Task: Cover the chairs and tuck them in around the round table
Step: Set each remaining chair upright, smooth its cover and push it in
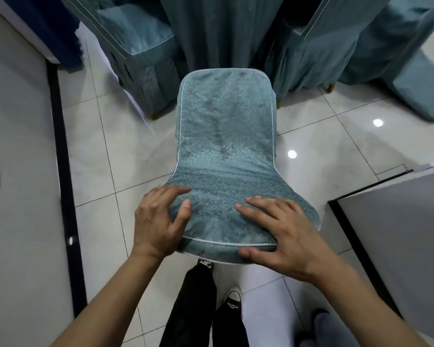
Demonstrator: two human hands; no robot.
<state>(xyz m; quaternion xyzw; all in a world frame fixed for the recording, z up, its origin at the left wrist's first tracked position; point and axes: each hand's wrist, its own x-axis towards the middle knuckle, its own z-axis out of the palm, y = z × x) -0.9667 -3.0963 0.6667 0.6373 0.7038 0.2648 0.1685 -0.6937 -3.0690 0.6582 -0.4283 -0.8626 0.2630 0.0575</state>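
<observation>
Teal patterned cloth filled the middle of the head view: a chair cover (226,156) already drawn over a chair back, with white piping along its edges. Left of the grip, a dark baseboard strip (60,151) ran along the wall, and one covered chair (140,58) stood against the draped table skirt (223,26). The left hand (158,221) curled round the near left corner of the chair's top edge, thumb pressing the fabric face. The right hand (283,229) clamped the near right part of the same edge, fingers spread on top and thumb hooked under the piped rim. Both hands therefore held the covered chair, roughly level, neither clearly nearer the table. From the grip the chair's long axis ran straight away toward the skirt, which lay just beyond the far end. A forward push along that line would likely tuck it in. Right of the grip, another covered chair (336,53) flanked the gap.
</observation>
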